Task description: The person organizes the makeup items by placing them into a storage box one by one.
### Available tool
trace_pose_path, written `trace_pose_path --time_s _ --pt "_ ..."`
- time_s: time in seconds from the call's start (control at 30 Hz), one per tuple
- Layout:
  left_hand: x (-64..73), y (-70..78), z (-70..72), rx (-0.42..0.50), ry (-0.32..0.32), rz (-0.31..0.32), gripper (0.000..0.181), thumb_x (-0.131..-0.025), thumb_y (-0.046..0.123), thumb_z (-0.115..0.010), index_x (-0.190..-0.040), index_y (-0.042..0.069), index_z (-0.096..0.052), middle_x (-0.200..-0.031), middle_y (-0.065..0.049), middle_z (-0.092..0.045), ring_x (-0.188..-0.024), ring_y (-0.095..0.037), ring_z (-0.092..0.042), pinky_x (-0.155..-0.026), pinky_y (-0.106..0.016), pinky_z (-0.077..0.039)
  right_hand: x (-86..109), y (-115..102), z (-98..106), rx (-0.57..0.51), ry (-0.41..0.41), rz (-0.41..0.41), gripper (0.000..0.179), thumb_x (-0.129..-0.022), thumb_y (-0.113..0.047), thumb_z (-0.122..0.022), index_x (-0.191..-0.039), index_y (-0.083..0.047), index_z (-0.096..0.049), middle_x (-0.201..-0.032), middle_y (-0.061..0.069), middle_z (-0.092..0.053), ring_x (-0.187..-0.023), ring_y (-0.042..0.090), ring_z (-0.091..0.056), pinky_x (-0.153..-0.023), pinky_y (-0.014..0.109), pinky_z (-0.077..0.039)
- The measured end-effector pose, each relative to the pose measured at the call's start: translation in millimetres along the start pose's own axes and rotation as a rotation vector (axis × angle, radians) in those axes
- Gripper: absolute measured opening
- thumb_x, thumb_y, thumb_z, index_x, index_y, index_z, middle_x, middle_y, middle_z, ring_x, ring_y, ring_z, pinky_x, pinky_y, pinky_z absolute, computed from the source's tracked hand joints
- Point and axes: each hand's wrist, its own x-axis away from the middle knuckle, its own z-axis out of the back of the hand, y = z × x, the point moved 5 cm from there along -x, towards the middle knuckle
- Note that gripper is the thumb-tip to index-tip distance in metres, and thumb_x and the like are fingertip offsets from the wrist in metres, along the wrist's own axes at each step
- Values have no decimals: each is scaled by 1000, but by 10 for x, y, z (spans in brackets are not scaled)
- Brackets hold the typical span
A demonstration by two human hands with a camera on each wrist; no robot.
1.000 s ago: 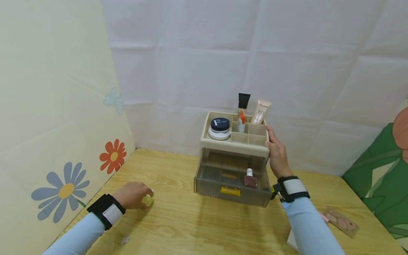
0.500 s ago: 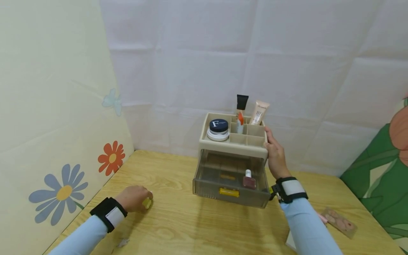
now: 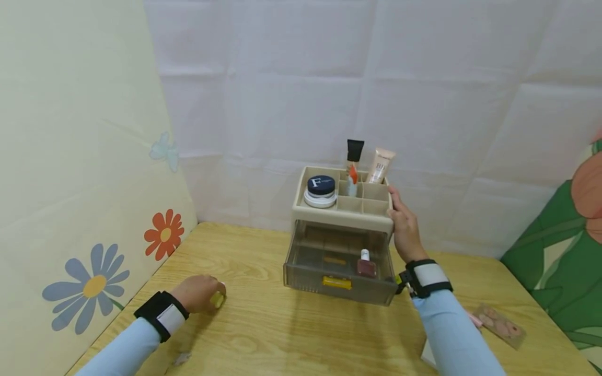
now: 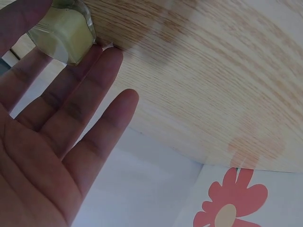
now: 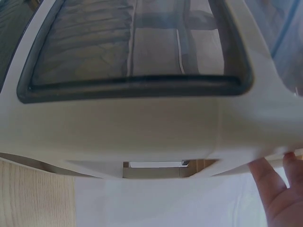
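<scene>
At left in the head view, my left hand (image 3: 199, 294) pinches a small bottle of pale yellow nail polish (image 3: 217, 299) close over the table. The left wrist view shows the nail polish bottle (image 4: 68, 35) between thumb and fingers, its top cut off by the frame. My right hand (image 3: 405, 230) grips the upper right side of a cream makeup organizer (image 3: 342, 215), fingertips at its top rim. Its smoky clear drawer (image 3: 305, 277) with a yellow handle (image 3: 336, 282) is pulled out. Inside stands a dark red nail polish bottle (image 3: 366, 265) with a white cap.
Organizer compartments hold a dark-lidded jar (image 3: 321, 184), a black-capped tube (image 3: 355, 150), a BB cream tube (image 3: 380, 164) and a small orange-topped item (image 3: 352, 175). A flat palette (image 3: 500, 325) and a white item (image 3: 428, 355) lie by the right forearm. A scrap (image 3: 182, 358) lies front left.
The left hand has shifted slightly right and toward me, covering more of the yellow nail polish bottle. The right hand keeps its place on the organizer. The head view has turned a little.
</scene>
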Motion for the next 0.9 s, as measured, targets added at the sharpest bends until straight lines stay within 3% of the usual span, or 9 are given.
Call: trace_pose_path --time_s 0.2,0.37,0.57,0.9 --pt "18 -21 -10 -13 -10 3 28 -70 22 -87 -91 9 -74 -86 -3 -70 -75 -17 -62 -71 -38 -54 1 13 -18 5 -12 1 56 -101 -15 -30 -156 -14 -21 -160 2 -15 -144 19 -14 -113 47 -17" --pt "24 2 120 -42 17 -31 31 -70 25 -88 -93 8 -74 -86 -4 -70 -76 -19 -63 -69 -37 -54 1 19 -13 11 -6 -10 56 -101 -16 -31 -156 -14 -21 -160 1 -15 -144 18 -13 -113 49 -15" --pt "-9 95 392 -58 53 -107 33 -69 24 -88 -94 8 -74 -83 -1 -68 -73 -16 -61 -65 -34 -53 3 17 -1 14 -5 -12 56 -101 -17 -30 -156 -15 -21 -160 2 -14 -144 19 -13 -113 50 -15" --pt "-124 386 1042 -82 63 -186 31 -71 23 -87 -95 7 -74 -79 1 -67 -66 -12 -58 -60 -28 -51 -5 28 11 8 2 -35 56 -101 -18 -30 -156 -16 -20 -160 0 -15 -144 18 -14 -113 49 -16"
